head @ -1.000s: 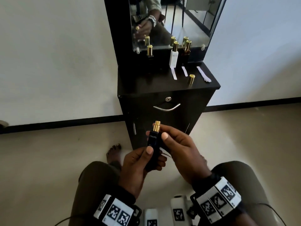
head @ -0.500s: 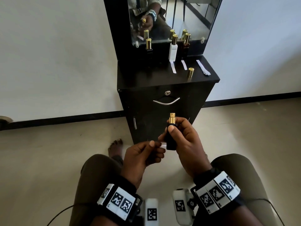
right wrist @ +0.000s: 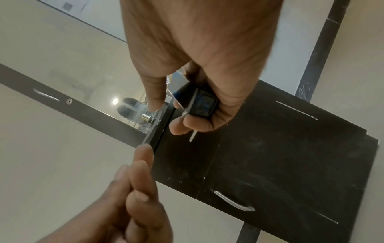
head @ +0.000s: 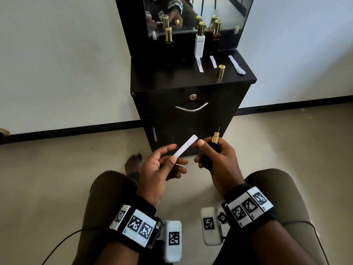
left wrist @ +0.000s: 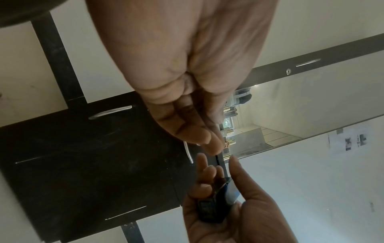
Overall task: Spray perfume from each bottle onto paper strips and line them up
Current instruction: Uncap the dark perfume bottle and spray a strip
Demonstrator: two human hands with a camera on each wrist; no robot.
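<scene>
I sit on the floor facing a black cabinet (head: 191, 87). My right hand (head: 206, 152) grips an uncapped black perfume bottle (head: 214, 145) upright, its gold nozzle showing above the fingers. The bottle's base (right wrist: 204, 105) shows in the right wrist view. My left hand (head: 172, 156) pinches a white paper strip (head: 186, 146) by its lower end. The strip slants up to the right, its free end close beside my right thumb. On the cabinet top stand a black bottle (head: 169, 39), a white bottle (head: 200, 42) and a brown bottle (head: 215, 36), with two single strips (head: 200, 64) (head: 213, 61) lying in front.
A loose gold cap (head: 220, 70) stands near the cabinet's front right. A small stack of strips (head: 236, 65) lies at its right edge. A mirror (head: 191, 14) rises behind the bottles. My knees frame the hands and a bare foot (head: 133, 161) rests on the floor.
A second ago both hands held the black bottle. The left hand has let go and now holds the paper strip up beside the nozzle. The right hand moved the bottle to the right.
</scene>
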